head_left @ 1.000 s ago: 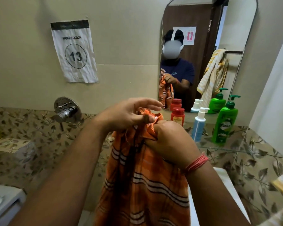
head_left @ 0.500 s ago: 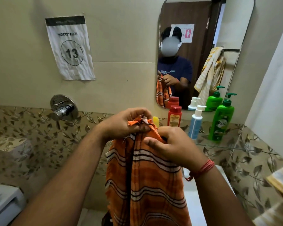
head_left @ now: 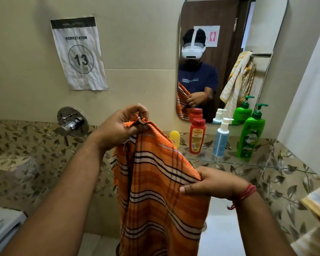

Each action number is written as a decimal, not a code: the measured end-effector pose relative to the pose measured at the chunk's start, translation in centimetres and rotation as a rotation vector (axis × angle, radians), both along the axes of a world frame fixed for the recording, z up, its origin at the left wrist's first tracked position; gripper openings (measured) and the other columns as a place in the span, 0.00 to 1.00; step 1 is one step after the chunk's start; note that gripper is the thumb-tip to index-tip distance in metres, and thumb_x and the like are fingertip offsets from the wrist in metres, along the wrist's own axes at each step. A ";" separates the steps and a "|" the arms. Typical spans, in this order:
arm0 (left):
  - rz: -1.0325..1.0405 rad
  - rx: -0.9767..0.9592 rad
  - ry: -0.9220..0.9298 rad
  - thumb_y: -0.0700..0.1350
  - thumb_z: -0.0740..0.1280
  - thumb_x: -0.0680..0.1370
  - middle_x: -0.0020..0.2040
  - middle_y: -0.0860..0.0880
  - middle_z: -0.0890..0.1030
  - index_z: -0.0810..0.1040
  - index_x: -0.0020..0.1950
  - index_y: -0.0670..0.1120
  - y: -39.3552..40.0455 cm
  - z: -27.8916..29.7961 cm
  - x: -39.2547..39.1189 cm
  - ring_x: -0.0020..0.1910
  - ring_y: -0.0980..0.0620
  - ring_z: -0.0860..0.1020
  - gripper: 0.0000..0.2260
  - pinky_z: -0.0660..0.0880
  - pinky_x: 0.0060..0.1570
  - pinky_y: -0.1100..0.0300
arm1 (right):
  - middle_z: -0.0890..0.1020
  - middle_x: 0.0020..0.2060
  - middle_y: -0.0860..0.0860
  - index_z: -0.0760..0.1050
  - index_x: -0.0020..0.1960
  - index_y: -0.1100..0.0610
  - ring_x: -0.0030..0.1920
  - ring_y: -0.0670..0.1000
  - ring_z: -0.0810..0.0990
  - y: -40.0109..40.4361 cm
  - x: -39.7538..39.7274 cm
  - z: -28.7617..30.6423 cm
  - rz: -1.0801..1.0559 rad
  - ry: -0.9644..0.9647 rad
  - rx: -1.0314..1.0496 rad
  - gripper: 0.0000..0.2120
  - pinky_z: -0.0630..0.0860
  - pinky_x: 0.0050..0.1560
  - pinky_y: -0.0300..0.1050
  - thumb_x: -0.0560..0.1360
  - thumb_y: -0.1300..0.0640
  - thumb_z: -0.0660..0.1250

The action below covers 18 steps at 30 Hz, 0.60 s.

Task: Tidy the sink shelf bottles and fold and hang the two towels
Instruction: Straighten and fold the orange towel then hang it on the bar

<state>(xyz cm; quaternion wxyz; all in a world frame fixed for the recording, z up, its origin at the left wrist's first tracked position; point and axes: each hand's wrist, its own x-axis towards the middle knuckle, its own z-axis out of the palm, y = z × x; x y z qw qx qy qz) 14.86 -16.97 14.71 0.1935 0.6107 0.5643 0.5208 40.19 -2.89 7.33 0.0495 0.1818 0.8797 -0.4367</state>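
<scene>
**Soft orange towel held by 2 hands, corners gathered on top**

Nearest to the camera, the orange striped towel (head_left: 155,191) hangs down in front of the person, in the middle of the scene, and its lower end goes out of the picture. The right hand (head_left: 216,183) pinches the right edge of the cloth, with the thumb in front. A little farther and higher, the left hand (head_left: 124,124) pinches the gathered top corners, with the fingers curled around them.

The towel looks thin, light and limp. It drapes in folds and will not keep any shape alone, so I judge it should be taken at the corners and edges and pulled flat before each fold. It does not seem slippery or fragile.

Farther, on the glass shelf (head_left: 229,160) at the right, stand 4 bottles: a small yellow bottle (head_left: 174,138), a red bottle (head_left: 197,135), a blue pump bottle (head_left: 221,139) and a green pump bottle (head_left: 250,133). At the near right edge a yellow striped towel (head_left: 316,218) is partly visible.
</scene>
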 end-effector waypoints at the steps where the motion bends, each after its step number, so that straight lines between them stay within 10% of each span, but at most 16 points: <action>1: 0.011 -0.002 -0.001 0.36 0.70 0.76 0.47 0.49 0.79 0.78 0.47 0.52 -0.1 -0.1 -0.3 0.47 0.52 0.78 0.10 0.76 0.48 0.57 | 0.83 0.57 0.43 0.77 0.60 0.43 0.57 0.47 0.82 0.2 0.2 0.3 -0.010 -0.020 0.062 0.16 0.80 0.60 0.50 0.74 0.41 0.69; 8: 0.065 0.080 -0.081 0.37 0.70 0.76 0.48 0.44 0.76 0.77 0.46 0.52 -0.8 -0.9 -1.0 0.47 0.47 0.75 0.09 0.72 0.50 0.50 | 0.83 0.50 0.43 0.80 0.52 0.43 0.52 0.45 0.82 1.3 2.0 1.7 -0.159 0.148 0.217 0.24 0.81 0.54 0.52 0.72 0.28 0.58; 13: 0.041 0.037 -0.066 0.32 0.68 0.78 0.47 0.45 0.76 0.77 0.47 0.50 -0.3 -0.9 -0.1 0.48 0.48 0.75 0.12 0.73 0.51 0.51 | 0.81 0.35 0.57 0.81 0.43 0.51 0.34 0.54 0.79 1.3 0.8 1.0 -0.492 0.563 -0.036 0.17 0.77 0.37 0.50 0.82 0.45 0.59; 18: 0.061 0.066 -0.076 0.39 0.70 0.76 0.47 0.45 0.76 0.76 0.47 0.51 0.1 -1.0 0.0 0.46 0.49 0.75 0.07 0.74 0.48 0.55 | 0.81 0.54 0.47 0.80 0.52 0.43 0.54 0.50 0.81 1.8 0.3 0.5 -0.494 0.385 0.124 0.09 0.80 0.55 0.54 0.73 0.51 0.73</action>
